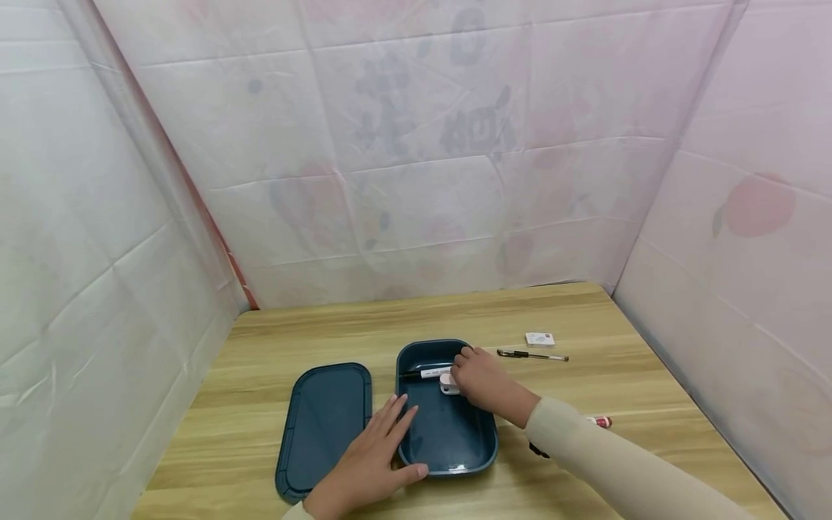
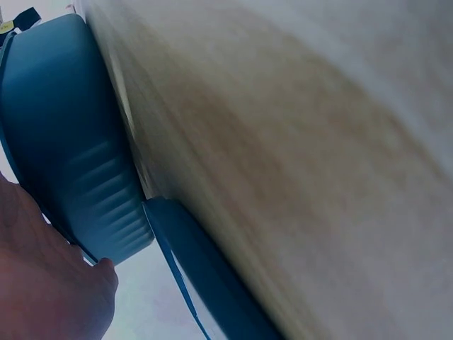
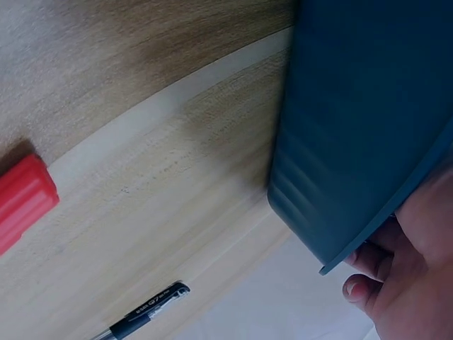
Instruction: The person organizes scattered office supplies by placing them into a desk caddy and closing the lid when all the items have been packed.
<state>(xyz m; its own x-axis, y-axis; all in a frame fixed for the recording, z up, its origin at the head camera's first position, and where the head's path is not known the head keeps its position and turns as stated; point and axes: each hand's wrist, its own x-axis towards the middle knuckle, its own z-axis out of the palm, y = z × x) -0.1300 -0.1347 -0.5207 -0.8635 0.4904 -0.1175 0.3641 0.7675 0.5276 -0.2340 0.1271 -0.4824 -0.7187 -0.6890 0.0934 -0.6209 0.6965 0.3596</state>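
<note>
A dark blue plastic box (image 1: 448,433) stands uncovered on the table. My left hand (image 1: 373,455) lies with spread fingers against its left rim, the thumb at the near left corner. Over the box's right side reaches my right hand (image 1: 484,379), its curled fingers holding a small white object (image 1: 448,383) with a rounded end, mostly hidden under the hand. Beside that, a white marker (image 1: 435,373) with a black cap lies across the box floor. In the right wrist view, fingers (image 3: 364,290) bend at the box rim.
The matching blue lid (image 1: 328,426) lies flat left of the box. On the right are a black gel pen (image 1: 533,355), a small white card-like packet (image 1: 539,339) and a red-ended thing (image 1: 601,421) partly behind my right sleeve. White sheeting (image 1: 416,180) surrounds the table.
</note>
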